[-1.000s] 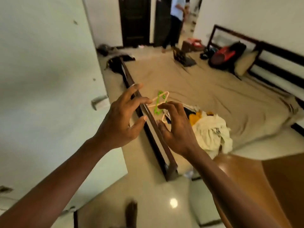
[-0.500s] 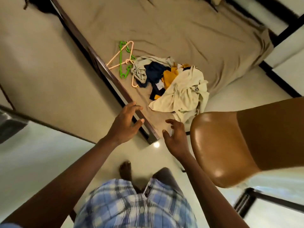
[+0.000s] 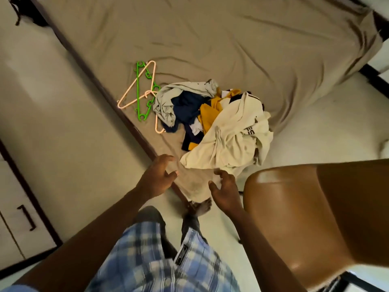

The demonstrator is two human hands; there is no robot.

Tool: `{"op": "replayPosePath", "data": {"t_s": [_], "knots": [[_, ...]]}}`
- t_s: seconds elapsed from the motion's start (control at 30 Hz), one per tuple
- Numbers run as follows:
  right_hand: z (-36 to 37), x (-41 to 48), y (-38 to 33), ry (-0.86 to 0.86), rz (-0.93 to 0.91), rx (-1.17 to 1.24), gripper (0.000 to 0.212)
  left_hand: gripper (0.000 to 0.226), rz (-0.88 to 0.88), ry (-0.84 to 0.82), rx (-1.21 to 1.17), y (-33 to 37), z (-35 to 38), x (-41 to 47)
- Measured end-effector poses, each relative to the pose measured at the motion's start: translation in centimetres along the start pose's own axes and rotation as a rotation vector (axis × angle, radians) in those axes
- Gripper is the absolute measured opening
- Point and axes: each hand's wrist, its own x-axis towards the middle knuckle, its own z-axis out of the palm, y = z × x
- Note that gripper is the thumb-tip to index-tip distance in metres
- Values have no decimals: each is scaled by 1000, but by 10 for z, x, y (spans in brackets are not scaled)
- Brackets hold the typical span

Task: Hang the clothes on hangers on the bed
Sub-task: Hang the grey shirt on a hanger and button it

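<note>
I am holding my left grip (image 3: 156, 178) and right grip (image 3: 226, 192) wide and empty just beside the clothes (image 3: 227, 140), the hangers (image 3: 137, 89) lying farther on the bed (image 3: 231, 39).

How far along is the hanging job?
Done: nothing, no garment is on a hanger. The hangers lie bare beside the pile of clothes on the bed. In hand: nothing, the left hand and right hand are open near the bed's corner. Left: every garment.

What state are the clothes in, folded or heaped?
Heaped, not folded: the clothes lie crumpled in one pile on the bed, none on the hangers beside it.
</note>
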Motion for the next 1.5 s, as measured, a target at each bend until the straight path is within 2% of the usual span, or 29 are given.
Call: {"op": "replayPosePath", "data": {"t_s": [0.2, 0.3, 0.37, 0.5, 0.57, 0.73, 0.8, 0.87, 1.0, 1.13, 1.2, 1.27, 1.3, 1.4, 1.43, 1.5], "knots": [[-14, 92, 10, 3, 27, -24, 58, 52, -146, -77, 51, 3, 13, 87], [-10, 143, 21, 3, 23, -80, 58, 50, -200, -129, 21, -10, 31, 136], [-2, 180, 33, -3, -16, -145, 55, 54, -260, -107, -32, -24, 46, 177], [19, 264, 51, 98, -138, -408, 58, 60, -354, 59, -65, -61, 70, 276], [34, 309, 54, 135, -155, -521, 64, 64, -405, 195, -79, -81, 68, 325], [73, 385, 64, 67, -27, -490, 92, 78, -474, 584, -199, -140, 41, 422], [83, 393, 74, 58, -23, -539, 103, 81, -489, 621, -210, -156, 33, 443], [87, 395, 81, 42, -29, -610, 111, 82, -497, 587, -153, -169, 25, 455], [80, 396, 78, -6, -3, -649, 118, 43, -451, 564, -138, -188, 4, 464], [82, 396, 58, -60, 85, -727, 116, 10, -405, 535, -439, -179, -20, 453], [89, 395, 31, -39, 179, -753, 109, 21, -343, 494, -667, -157, -34, 435], [101, 391, -5, 14, 239, -654, 96, 25, -283, 436, -830, -136, -47, 412], [108, 388, -24, 39, 197, -552, 92, 23, -269, 408, -870, -128, -54, 401], [127, 372, -76, 18, -149, -107, 92, 20, -260, 337, -1048, -107, -76, 371], [130, 367, -92, -32, -218, 11, 95, 22, -269, 308, -1133, -99, -83, 362], [135, 354, -124, -114, -227, 135, 93, 24, -303, 260, -1289, -83, -104, 347]]}}
